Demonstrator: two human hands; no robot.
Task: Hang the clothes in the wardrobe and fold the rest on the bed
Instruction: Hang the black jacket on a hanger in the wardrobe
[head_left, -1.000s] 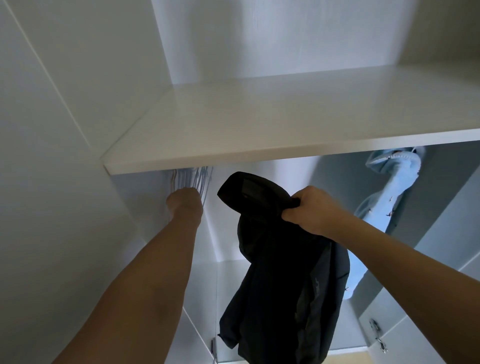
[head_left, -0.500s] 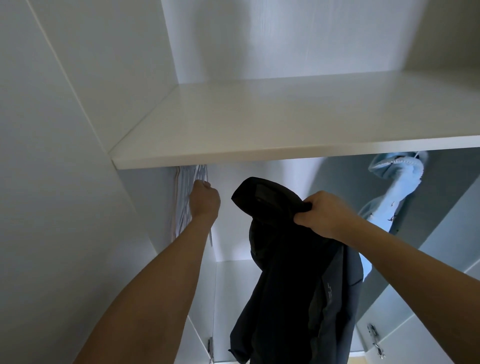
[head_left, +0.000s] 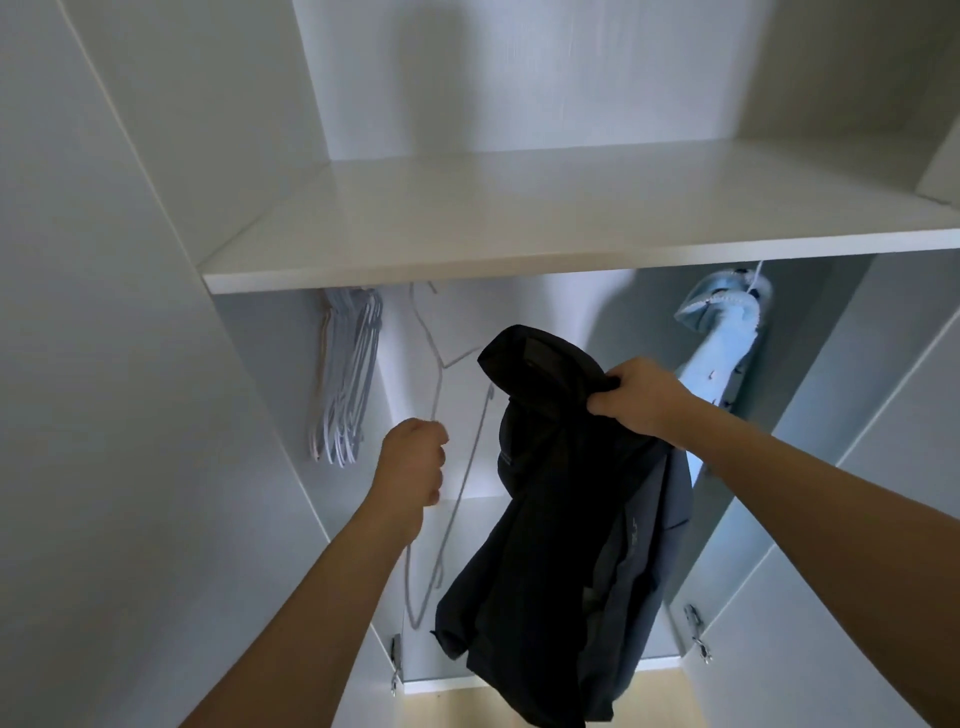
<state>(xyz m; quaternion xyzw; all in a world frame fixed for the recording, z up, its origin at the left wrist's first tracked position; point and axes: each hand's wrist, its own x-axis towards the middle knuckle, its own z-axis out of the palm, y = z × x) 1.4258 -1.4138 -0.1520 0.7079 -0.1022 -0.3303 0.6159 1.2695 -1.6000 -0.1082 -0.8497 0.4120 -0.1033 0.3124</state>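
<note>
Inside wardrobe (head_left: 571, 218), right hand (head_left: 641, 397) fingers pinch dark jacket (head_left: 566, 519); left hand (head_left: 413, 467) seemingly grips hanger (head_left: 457, 499).

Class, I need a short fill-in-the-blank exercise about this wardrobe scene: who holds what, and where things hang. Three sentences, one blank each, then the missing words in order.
1. The right hand grips the dark, almost black jacket, while the left hand holds a single thin white wire ____.
2. The bunch of spare white hangers hangs at the ____ end of the wardrobe, under the white shelf.
3. The garment already hanging at the right is light ____ in colour.

Missing words: hanger; left; blue
</note>
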